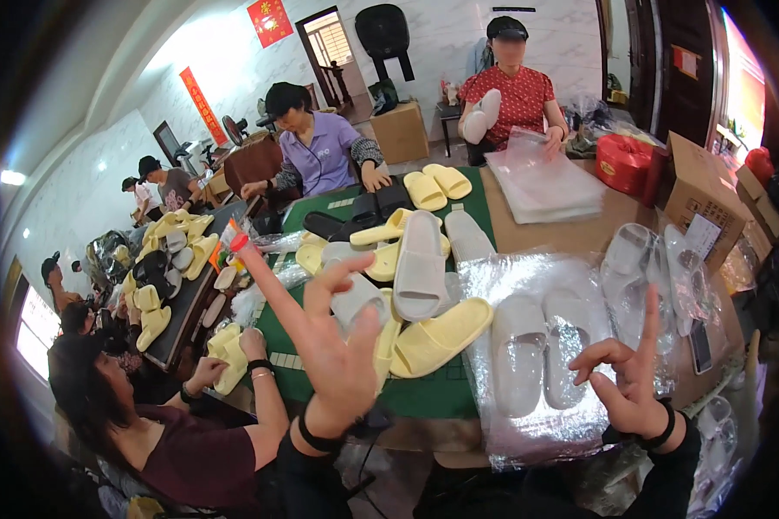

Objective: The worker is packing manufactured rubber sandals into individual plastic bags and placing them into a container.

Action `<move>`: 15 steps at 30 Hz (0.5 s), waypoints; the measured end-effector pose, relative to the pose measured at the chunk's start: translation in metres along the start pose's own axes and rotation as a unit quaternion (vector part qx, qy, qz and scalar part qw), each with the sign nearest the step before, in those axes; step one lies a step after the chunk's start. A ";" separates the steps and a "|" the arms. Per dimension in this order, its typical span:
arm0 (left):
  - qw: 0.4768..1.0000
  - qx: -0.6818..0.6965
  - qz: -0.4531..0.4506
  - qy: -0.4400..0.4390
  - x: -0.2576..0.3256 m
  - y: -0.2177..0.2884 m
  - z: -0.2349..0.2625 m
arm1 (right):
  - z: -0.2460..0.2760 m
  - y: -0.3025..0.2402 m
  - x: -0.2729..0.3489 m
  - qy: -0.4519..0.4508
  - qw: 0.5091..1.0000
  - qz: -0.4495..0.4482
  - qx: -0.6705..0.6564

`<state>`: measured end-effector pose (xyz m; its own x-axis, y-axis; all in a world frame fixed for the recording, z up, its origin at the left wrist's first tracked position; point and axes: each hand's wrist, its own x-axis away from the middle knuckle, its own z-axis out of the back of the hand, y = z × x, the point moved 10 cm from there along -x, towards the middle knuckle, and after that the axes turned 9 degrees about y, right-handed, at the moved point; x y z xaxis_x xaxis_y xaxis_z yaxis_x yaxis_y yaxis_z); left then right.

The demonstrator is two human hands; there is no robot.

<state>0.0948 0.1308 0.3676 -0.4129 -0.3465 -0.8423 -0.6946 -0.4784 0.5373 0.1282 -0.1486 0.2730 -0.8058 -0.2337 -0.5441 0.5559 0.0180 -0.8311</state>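
Note:
My left hand [333, 342] is raised over the near edge of the green mat, fingers spread, with nothing in it. A red-orange cover sits at its index fingertip [239, 241]. My right hand [625, 381] hovers by the near right of a clear plastic bag [485, 303]. Its index finger points up, the other fingers are bent, and it is empty. On the bag a pair of grey slippers lies side by side, the left slipper [519, 355] and the right slipper [568, 337]. Yellow slippers [441, 337] and a grey slipper [420, 268] are heaped beyond my left hand.
Bagged grey slippers [627, 259] and a phone [701, 348] lie at the right. Farther back are a stack of clear bags [545, 186], a red twine roll [623, 163] and a cardboard box [705, 199]. Co-workers sit opposite and at the left, several handling slippers.

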 end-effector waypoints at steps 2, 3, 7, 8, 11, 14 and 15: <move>0.994 0.058 0.089 -0.001 0.003 -0.019 0.002 | 0.002 0.010 0.006 -0.007 1.000 -0.025 0.003; 0.998 0.008 0.060 -0.033 0.008 -0.023 -0.005 | -0.001 0.012 0.007 -0.034 0.999 -0.021 0.021; 0.958 -0.102 0.112 -0.245 0.075 -0.045 -0.072 | 0.007 0.021 0.022 -0.046 0.996 -0.071 0.013; 0.936 -0.137 0.086 -0.313 0.103 -0.052 -0.087 | 0.007 0.022 0.025 -0.044 0.995 -0.084 0.010; 0.844 -0.233 0.018 -0.483 0.215 -0.093 -0.093 | 0.009 -0.026 0.036 -0.057 0.973 0.057 0.218; 0.844 -0.190 0.130 -0.484 0.276 -0.095 -0.112 | 0.051 -0.105 0.155 0.051 0.894 0.446 -0.007; 0.847 -0.163 0.121 -0.492 0.293 -0.092 -0.127 | 0.056 -0.122 0.191 0.256 0.747 0.613 -0.026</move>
<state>0.1120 -0.0290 0.0765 -0.9219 0.2973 -0.2483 -0.3868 -0.7417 0.5479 -0.0823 -0.2497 0.2770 0.3228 0.3920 -0.8615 0.9421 -0.0462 0.3320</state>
